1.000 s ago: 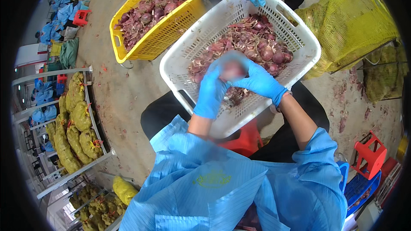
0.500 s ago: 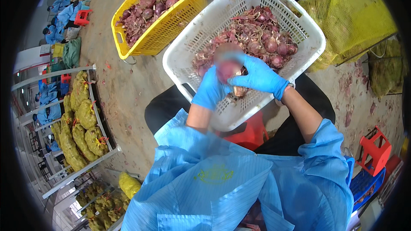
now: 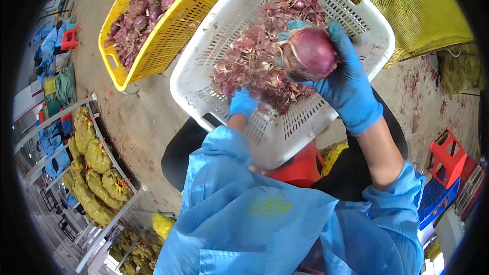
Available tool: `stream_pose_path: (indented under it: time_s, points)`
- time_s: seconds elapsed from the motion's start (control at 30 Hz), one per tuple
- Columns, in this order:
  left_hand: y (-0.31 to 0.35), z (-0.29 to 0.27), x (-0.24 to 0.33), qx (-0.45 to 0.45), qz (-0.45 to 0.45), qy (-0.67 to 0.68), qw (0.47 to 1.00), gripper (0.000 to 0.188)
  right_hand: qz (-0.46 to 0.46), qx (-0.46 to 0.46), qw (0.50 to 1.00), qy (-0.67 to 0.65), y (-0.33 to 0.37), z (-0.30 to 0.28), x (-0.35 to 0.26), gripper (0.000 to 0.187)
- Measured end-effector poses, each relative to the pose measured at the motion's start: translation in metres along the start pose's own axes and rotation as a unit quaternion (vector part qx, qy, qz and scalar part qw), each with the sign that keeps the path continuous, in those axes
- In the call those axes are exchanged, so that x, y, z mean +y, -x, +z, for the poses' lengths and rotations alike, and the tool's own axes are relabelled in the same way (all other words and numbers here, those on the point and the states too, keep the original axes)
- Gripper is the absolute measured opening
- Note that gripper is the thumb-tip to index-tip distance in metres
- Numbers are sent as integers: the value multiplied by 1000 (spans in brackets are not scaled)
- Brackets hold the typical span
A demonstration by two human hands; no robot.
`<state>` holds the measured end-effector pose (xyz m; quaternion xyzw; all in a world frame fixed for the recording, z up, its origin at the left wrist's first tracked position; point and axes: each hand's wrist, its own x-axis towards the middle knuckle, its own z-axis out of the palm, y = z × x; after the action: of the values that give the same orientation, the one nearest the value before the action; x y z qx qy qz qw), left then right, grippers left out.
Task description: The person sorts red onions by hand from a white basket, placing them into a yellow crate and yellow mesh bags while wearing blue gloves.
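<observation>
My right hand [image 3: 344, 81], in a blue glove, is raised over a white plastic basket [image 3: 275, 137] and grips a large red onion [image 3: 310, 53]. Lower down, my left hand [image 3: 242, 103], also blue-gloved, rests in the basket at the near edge of a heap of purple onion skins [image 3: 257, 63]; its fingers are bent, and whether it holds anything is hidden. The basket sits tilted in front of me. I wear a blue plastic apron [image 3: 254, 214].
A yellow basket [image 3: 158, 35] of red onions stands on the concrete floor to the left. Yellow mesh sacks [image 3: 417, 5] lie at the upper right. A metal rack [image 3: 97, 173] with bagged produce runs along the left. Red stools [image 3: 448, 155] stand right, one [image 3: 300, 165] under the basket.
Both hands held the onion together over the basket; now the right hand alone holds it, closer to the camera, and the left hand has dropped into the skins.
</observation>
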<state>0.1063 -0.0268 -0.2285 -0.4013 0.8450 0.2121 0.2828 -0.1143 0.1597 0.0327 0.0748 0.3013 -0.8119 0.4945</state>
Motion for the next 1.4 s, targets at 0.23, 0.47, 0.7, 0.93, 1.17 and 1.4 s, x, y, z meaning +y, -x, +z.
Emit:
stream_pose_path:
  time_s: [0.23, 0.47, 0.7, 0.93, 1.17, 1.4]
  points:
    - [-14, 16, 20, 33, 25, -146, 988, 72, -28, 65, 997, 8, 2, -18, -13, 67]
    - [-31, 57, 7, -459, 202, 272, 822, 23, -47, 120, 992, -2, 3, -27, -14, 65]
    - [10, 9, 64, -178, 221, 8, 959, 39, -57, 119, 991, -12, 5, -29, -15, 61]
    - [-25, 11, -2, 33, 124, -184, 974, 52, -72, 140, 987, -11, 2, -23, -15, 57]
    - [-50, 43, 11, -2, 94, -392, 915, 54, -57, 160, 984, -57, -1, -20, -11, 55]
    - [-35, 33, 19, -87, 152, -200, 964, 47, -25, 101, 990, -97, 2, -24, -12, 53]
